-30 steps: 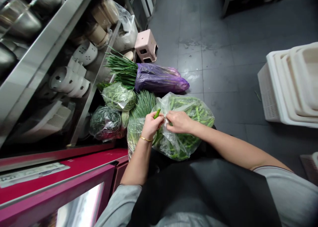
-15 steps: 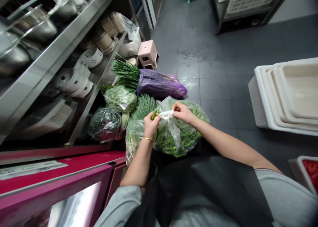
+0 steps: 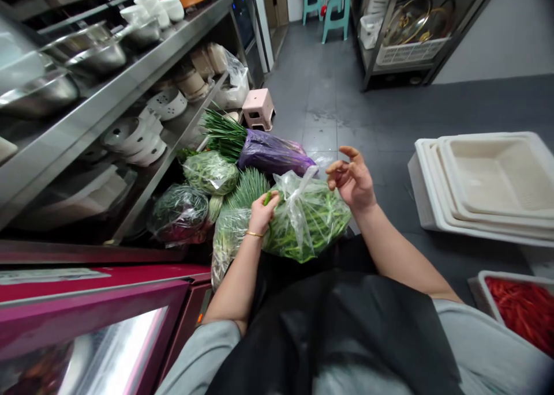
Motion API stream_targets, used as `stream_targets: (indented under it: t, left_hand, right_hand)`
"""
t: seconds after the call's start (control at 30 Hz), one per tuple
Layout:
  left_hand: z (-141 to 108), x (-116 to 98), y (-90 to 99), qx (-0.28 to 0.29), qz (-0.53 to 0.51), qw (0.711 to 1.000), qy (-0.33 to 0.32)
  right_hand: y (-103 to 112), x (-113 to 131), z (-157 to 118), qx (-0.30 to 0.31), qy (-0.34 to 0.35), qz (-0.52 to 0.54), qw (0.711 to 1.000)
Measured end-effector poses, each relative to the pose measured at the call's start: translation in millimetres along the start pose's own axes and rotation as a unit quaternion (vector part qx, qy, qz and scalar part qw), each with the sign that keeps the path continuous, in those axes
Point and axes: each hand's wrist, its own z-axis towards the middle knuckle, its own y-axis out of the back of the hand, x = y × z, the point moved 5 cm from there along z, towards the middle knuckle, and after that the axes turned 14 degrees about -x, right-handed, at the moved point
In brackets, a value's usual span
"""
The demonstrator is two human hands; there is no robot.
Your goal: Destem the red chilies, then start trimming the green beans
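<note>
A clear plastic bag full of long green vegetables, apparently chili peppers, stands in front of me with its top gathered and tied. My left hand is closed around a slim green pepper, its tip poking out above the fingers, at the bag's left side. Raised over the bag's right edge, my right hand holds nothing, its fingers curled and apart. Beyond the bag lies a purple bag with long green stalks sticking out. Bundled greens in clear wrap sit to the left.
Steel shelves with pots and white containers run along the left. Stacked white plastic bins stand right, near a bin of red peppers. A pink stool is ahead. A pink-framed cabinet is at lower left.
My right hand has let go of the bag's knotted top, opened and moved right and up. My left hand still grips the green pepper. The view has tilted up and shifted right.
</note>
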Motion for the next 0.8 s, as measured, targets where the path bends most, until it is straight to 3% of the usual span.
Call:
stream_targets:
  t: [0.07, 0.1, 0.17, 0.2, 0.23, 0.27, 0.33, 0.43, 0.5, 0.53, 0.6, 0.63, 0.67, 0.73, 0.77, 0.8]
  left_hand:
    - [-7, 2, -13.6, 0.067, 0.093, 0.992, -0.046]
    - [-9, 3, -18.0, 0.089, 0.141, 0.984, -0.067]
    - [-6, 0, -14.0, 0.096, 0.211, 0.967, -0.104]
    - [-1, -4, -3.5, 0.084, 0.230, 0.962, -0.118]
    - [6, -8, 13.0, 0.065, 0.238, 0.961, -0.128]
    - [13, -13, 35.0, 0.038, 0.235, 0.962, -0.135]
    - [27, -15, 91.2, -0.044, 0.201, 0.972, -0.118]
    - [32, 6, 179.3, -0.226, 0.026, 0.974, 0.001]
    - [23, 28, 213.8, -0.273, -0.068, 0.956, 0.083]
    - [15, 35, 225.7, -0.295, -0.094, 0.945, 0.101]
    - [-3, 29, 244.3, -0.367, -0.110, 0.921, 0.068]
    - [-15, 15, 250.5, -0.416, -0.104, 0.903, 0.013]
    - [-28, -6, 251.8, -0.459, -0.087, 0.882, -0.061]
    - [-53, -57, 232.1, -0.479, -0.021, 0.850, -0.220]
    - [-59, -80, 209.1, -0.434, 0.037, 0.857, -0.276]
    - [-59, -95, 178.3, -0.346, 0.106, 0.882, -0.302]
  right_hand:
    - [-4, -14, -3, 0.053, 0.071, -0.153, 0.984]
    - [-10, -26, -6, 0.094, 0.102, -0.239, 0.961]
    - [-22, -56, -9, 0.197, 0.132, -0.391, 0.889]
    - [-21, -69, -7, 0.220, 0.127, -0.444, 0.859]
    - [-12, -77, 1, 0.204, 0.110, -0.483, 0.844]
    - [7, -79, 12, 0.142, 0.089, -0.509, 0.844]
    - [66, -67, 39, -0.056, 0.049, -0.510, 0.857]
    - [147, -43, 56, -0.147, 0.011, -0.497, 0.855]
    - [170, -25, 46, -0.183, 0.017, -0.474, 0.861]
    - [165, -14, 35, -0.189, 0.062, -0.473, 0.858]
    - [116, 5, 7, -0.147, 0.204, -0.472, 0.845]
    - [74, 7, -7, -0.051, 0.268, -0.461, 0.844]
    - [28, 3, -23, 0.082, 0.318, -0.450, 0.830]
    - [-50, -15, -50, 0.335, 0.370, -0.439, 0.747]
    - [-73, -26, -57, 0.406, 0.370, -0.454, 0.702]
    - [-84, -37, -57, 0.435, 0.354, -0.490, 0.667]
